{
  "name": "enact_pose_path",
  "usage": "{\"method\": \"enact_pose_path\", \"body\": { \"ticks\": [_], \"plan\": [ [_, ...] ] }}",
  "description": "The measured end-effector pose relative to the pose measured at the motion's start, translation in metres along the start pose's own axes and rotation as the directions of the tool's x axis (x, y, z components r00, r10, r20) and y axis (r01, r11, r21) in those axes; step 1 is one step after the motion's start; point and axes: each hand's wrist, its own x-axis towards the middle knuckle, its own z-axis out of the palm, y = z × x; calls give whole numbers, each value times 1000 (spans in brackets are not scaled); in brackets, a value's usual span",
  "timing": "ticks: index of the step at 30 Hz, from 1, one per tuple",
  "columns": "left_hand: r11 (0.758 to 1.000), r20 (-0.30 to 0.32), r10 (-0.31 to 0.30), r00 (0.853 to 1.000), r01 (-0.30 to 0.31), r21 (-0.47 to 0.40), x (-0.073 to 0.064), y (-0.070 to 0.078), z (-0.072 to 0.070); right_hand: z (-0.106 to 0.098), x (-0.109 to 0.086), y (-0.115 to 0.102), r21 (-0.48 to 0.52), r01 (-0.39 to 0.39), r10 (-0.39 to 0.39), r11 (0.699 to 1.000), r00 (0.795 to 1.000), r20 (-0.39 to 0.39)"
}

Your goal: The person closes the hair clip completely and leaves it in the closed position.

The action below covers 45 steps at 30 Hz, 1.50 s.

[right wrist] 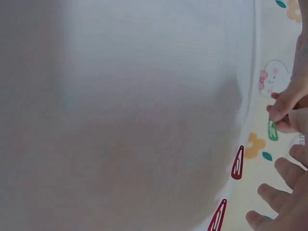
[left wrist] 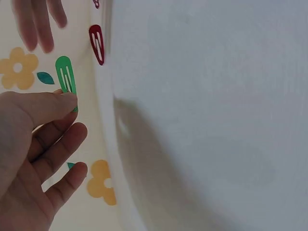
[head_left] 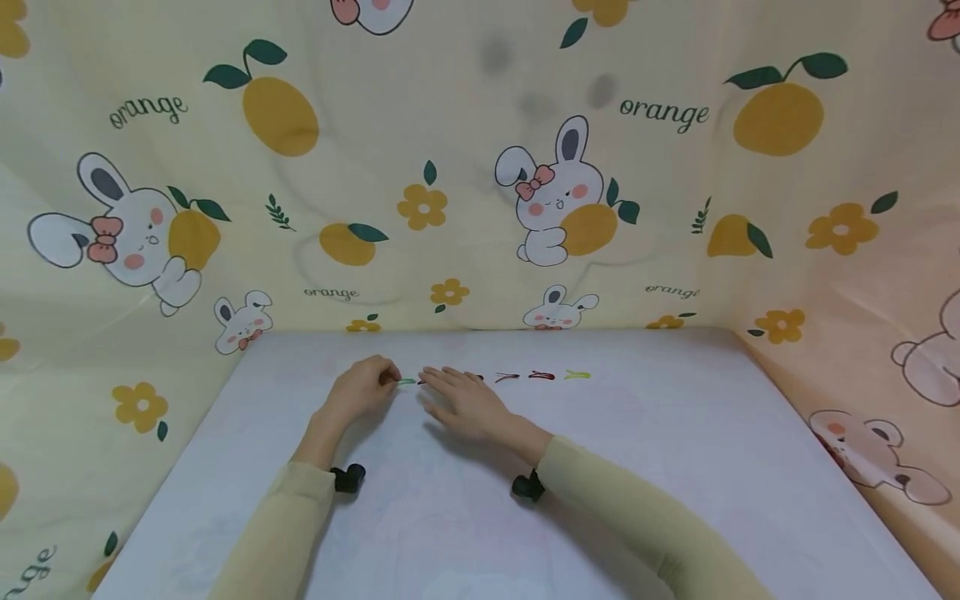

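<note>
Green snap hair clip (left wrist: 67, 79), one of its kind, sits at the left end of a row of hair clips near the far edge of the white tabletop (head_left: 465, 533). The left hand (head_left: 363, 385) pinches its narrow end between thumb and fingers. Just right of the green clip, the right hand (head_left: 467, 404) is spread above the row, its fingers extended and gripping nothing visible; whether it touches a clip or the tabletop I cannot tell. The two hands are apart.

Six clips can be counted from the head camera, though the right hand may cover more. Right of the green one come a dark red clip (head_left: 422, 382), a dark one mostly hidden behind the fingers, a brownish-red clip (head_left: 507, 377), a red clip (head_left: 542, 375) and, farthest from it, one yellow-green clip (head_left: 577, 374).

Beyond and above the green clip hangs a cream printed cloth (head_left: 465, 108). "orange" is readable on it four times, two large and two small, with another word cut off at lower left. Nearer the person than the green clip, two black pieces (head_left: 348, 478) sit at the two beige sleeves (head_left: 281, 525), one at each.
</note>
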Motion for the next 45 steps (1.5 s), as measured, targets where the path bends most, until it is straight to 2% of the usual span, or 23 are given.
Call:
{"method": "enact_pose_path", "body": {
  "ticks": [11, 15, 20, 24, 29, 34, 42, 45],
  "plan": [
    [997, -70, 77, 995, -78, -7, -8, 28, -5, -1, 4, -1, 120, -14, 28, 993, 993, -118],
    [994, -115, 113, 987, -113, 7, -10, 34, -5, -2, 6, 0, 140, -15, 41, 990, 981, -187],
    [987, -181, 162, 970, -161, 19, -15, 42, -4, -5, 4, -1, 192, 23, 35, 981, 956, -290],
    [981, -238, 192, 952, -189, 36, -18, 49, -2, -8, 0, -2, 224, 58, 29, 973, 931, -365],
    [974, -296, 225, 928, -219, 52, -21, 60, -2, -13, -7, -3, 246, 91, 33, 965, 888, -458],
    [962, -366, 273, 889, -258, 91, -22, 72, -2, -22, -14, -4, 288, 147, 36, 946, 838, -545],
    [936, -457, 348, 819, -331, 121, -23, 97, -4, -36, -25, -1, 388, 185, 105, 903, 780, -616],
    [930, -473, 362, 803, -344, 129, -22, 106, -4, -41, -30, 0, 398, 190, 123, 897, 759, -639]
  ]
}}
